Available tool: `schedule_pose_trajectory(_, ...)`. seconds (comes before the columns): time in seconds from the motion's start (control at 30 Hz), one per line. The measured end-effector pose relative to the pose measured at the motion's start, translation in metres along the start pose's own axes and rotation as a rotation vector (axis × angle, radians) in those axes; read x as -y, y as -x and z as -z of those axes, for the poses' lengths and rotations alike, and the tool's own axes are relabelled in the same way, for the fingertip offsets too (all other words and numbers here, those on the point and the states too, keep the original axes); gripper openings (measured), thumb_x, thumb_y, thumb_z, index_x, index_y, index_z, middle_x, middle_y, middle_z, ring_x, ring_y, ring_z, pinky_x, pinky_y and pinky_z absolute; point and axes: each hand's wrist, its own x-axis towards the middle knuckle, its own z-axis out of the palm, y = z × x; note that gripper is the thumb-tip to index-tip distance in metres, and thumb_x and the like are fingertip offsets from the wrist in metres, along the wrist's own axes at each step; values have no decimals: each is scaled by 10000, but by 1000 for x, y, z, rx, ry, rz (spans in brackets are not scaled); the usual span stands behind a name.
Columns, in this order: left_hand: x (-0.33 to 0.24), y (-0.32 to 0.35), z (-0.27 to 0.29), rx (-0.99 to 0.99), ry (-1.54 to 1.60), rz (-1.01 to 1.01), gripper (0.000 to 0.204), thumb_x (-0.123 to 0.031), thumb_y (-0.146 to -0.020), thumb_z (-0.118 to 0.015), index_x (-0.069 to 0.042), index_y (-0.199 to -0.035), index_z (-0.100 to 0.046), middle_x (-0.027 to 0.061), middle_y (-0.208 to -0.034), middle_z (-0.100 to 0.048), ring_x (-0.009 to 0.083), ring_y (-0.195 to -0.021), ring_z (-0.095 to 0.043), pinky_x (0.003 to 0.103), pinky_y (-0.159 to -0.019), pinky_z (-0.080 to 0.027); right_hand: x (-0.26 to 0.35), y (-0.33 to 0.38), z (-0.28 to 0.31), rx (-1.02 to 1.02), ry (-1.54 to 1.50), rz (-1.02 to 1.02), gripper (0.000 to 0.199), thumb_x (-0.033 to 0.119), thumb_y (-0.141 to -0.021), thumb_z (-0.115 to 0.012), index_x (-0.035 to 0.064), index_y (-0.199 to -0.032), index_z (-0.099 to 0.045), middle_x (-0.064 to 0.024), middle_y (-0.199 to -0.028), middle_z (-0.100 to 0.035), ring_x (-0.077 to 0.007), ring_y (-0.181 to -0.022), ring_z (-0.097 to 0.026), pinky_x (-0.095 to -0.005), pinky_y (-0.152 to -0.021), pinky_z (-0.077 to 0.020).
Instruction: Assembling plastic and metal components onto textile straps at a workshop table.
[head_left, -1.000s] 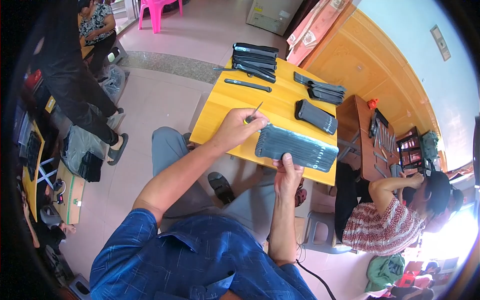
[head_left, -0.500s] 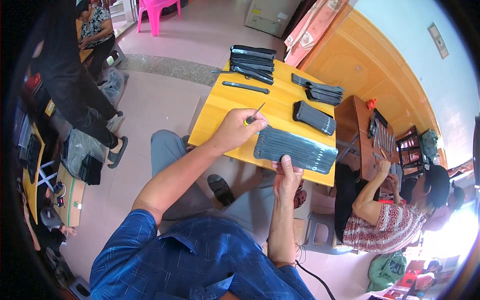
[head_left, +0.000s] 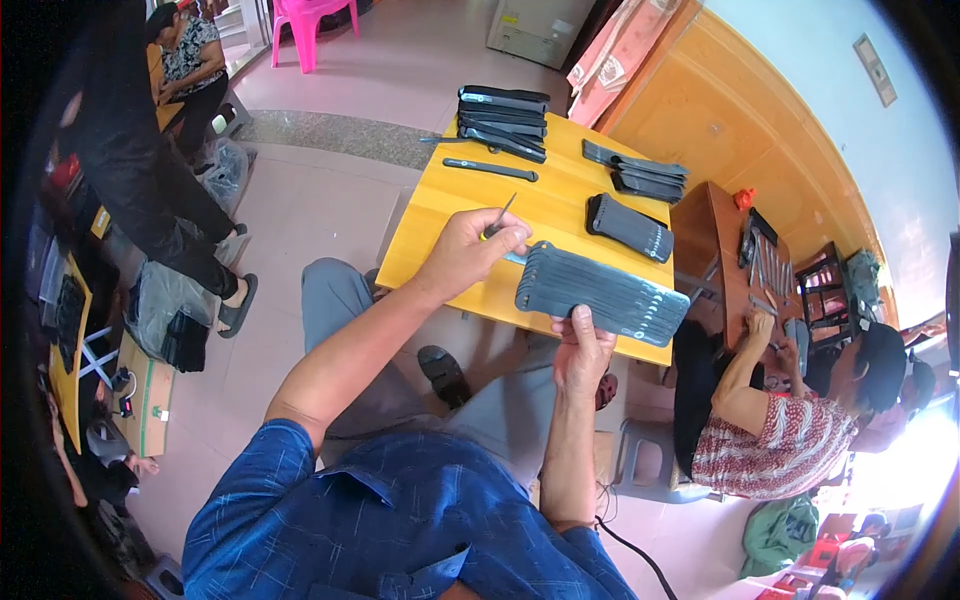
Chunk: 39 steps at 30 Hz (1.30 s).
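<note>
Strips [head_left: 605,292], dark and lined up side by side, sit in the right hand [head_left: 583,350], gripped with the thumb across the lower edge, up over the near edge of the yellow table [head_left: 560,205]. And the left hand [head_left: 470,255]? Fingers wrapped round a pointed tool [head_left: 490,231], tip angled upward, just beside the strips' left end; whether they touch, can't tell. Farther across: a pile [head_left: 505,118], one loose strip [head_left: 490,169] near it, then a bundle [head_left: 630,228] and a stack [head_left: 638,173] on the right.
</note>
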Motion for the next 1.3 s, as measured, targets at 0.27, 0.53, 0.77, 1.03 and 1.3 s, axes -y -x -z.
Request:
schedule_pose_trajectory(0.27,21,10,13,15,11,97,230,-256,-996,-653,-50,-1037,-745,-14,-862,-710,10,-560,-476,204,-474,-365,8,-4,1,1,-43,37,261,103,-977,-704,47,-1221,-631,-70,-1041,-708,-159,-810,-672,-288,-676,-561)
schedule_pose_trajectory(0.53,74,32,40,146,-185,361,243,-292,-963,-677,-54,-981,-726,-15,-786,-688,42,-531,-475,227,-473,-374,10,-5,2,-55,-42,57,231,107,-988,-688,35,-1202,-640,-82,-971,-719,-172,-777,-685,-283,-654,-565)
schedule_pose_trajectory(0.77,110,36,56,148,-168,420,256,-309,-962,-681,-55,-974,-712,-5,-800,-694,38,-492,-458,214,-445,-363,11,-5,-1,-60,-38,69,229,119,-984,-700,37,-1191,-649,-85,-966,-727,-174,-762,-693,-286,-645,-569)
schedule_pose_trajectory(1.03,122,33,60,137,-111,496,253,-284,-953,-678,-42,-1026,-697,20,-796,-687,57,-475,-449,231,-414,-331,13,-7,-1,-70,-31,70,251,137,-972,-726,39,-1191,-653,-77,-959,-723,-166,-769,-690,-281,-654,-564)
schedule_pose_trajectory(1.3,122,35,60,134,-122,490,251,-283,-952,-679,-45,-1029,-700,20,-799,-685,57,-474,-441,231,-418,-334,12,-11,-4,-101,-38,33,219,127,-985,-705,46,-1180,-648,-69,-953,-722,-155,-769,-692,-268,-656,-565)
